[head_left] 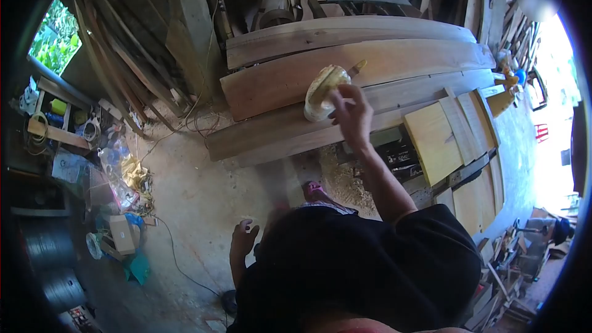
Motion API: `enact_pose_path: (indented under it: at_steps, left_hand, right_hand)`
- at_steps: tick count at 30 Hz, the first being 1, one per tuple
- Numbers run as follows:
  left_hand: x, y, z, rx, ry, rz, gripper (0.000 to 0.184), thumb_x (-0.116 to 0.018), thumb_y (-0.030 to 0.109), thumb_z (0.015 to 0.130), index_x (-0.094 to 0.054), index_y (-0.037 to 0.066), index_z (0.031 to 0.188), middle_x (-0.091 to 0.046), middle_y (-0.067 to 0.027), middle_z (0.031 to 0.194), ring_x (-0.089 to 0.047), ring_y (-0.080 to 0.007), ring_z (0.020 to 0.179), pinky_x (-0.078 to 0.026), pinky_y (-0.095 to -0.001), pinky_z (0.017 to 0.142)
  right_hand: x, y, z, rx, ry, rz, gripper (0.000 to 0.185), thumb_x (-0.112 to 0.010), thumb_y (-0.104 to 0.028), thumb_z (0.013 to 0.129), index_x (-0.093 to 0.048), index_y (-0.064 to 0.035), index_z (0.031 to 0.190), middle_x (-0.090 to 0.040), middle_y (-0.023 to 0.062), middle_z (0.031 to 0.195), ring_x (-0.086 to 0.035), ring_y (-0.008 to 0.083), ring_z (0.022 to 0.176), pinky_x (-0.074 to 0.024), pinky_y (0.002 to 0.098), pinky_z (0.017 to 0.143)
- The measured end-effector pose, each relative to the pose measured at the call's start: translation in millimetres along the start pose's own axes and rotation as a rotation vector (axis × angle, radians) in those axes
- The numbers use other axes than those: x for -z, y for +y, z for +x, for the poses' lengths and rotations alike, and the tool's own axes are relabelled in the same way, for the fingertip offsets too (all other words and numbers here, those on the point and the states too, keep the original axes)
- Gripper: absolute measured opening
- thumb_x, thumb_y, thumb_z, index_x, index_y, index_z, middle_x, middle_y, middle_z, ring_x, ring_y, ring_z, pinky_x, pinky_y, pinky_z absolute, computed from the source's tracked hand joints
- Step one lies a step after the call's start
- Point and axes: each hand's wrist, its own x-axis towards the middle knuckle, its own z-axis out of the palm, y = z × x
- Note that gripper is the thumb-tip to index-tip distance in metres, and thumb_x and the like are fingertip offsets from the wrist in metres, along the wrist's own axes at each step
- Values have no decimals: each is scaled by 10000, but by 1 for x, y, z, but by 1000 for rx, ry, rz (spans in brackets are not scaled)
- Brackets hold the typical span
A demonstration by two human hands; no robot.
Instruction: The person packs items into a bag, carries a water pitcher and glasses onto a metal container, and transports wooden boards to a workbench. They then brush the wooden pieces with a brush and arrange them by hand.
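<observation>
Pale tub [316, 103] stands on the wooden planks [265, 89] ahead of you, its rim stained and uneven. Starting from the left, your left arm hangs low beside your body, with the left hand [243, 237] over the concrete floor [191, 191]. Its fingers are slightly bent and parted, loosely open, well away from the planks. Further right, the tub sits between your two hands, much nearer the right. Your right arm reaches forward from the shoulder, elbow bent a little, the forearm slanting up and leftward. The right hand [353, 114] is at the tub's right side, fingers curled inward over its rim; you cannot tell from this angle whether they grip it or only hover. Just past your knuckles shows a brush-like tool [357, 68] with a yellowish end. Rightmost, a yellowish board [435, 142] lies beyond your forearm.
</observation>
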Motion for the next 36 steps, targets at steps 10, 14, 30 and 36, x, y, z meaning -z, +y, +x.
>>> enact_pose_path:
  at_steps: [10, 14, 30, 36]
  left_hand:
    - [11, 16, 21, -58, -49, 41, 520, -617, 373, 780, -545, 14, 1149, -585, -230, 1040, -568, -359, 982, -453, -427, 839]
    - [15, 19, 19, -16, -65, 21, 535, -608, 382, 779, -545, 7, 1154, -579, -245, 1071, -568, -363, 1003, -457, -424, 845]
    - [13, 64, 34, -397, -149, 17, 478, -629, 317, 810, -522, 9, 1159, -581, -226, 1088, -597, -339, 971, -479, -386, 826]
    - [-17, 219, 64, -743, -17, -371, 674, -694, 239, 800, -311, 46, 1320, -399, -242, 1217, -542, -333, 1018, -491, -369, 789]
  right_hand:
    - [52, 91, 109, -338, 60, -160, 436, -583, -397, 863, -593, -9, 1061, -598, 61, 886, -544, 126, 725, -440, 277, 607]
    - [39, 105, 121, -81, -41, -105, 304, -596, -322, 865, -653, -26, 902, -597, 6, 735, -535, 90, 740, -412, 248, 600]
    - [28, 39, 104, 231, 146, 199, 182, -552, -193, 916, -565, -41, 815, -507, -20, 624, -462, 38, 537, -371, 207, 488]
    - [19, 45, 73, 377, 212, 6, 170, -548, -186, 906, -575, -18, 895, -501, 56, 765, -495, 128, 674, -411, 271, 583]
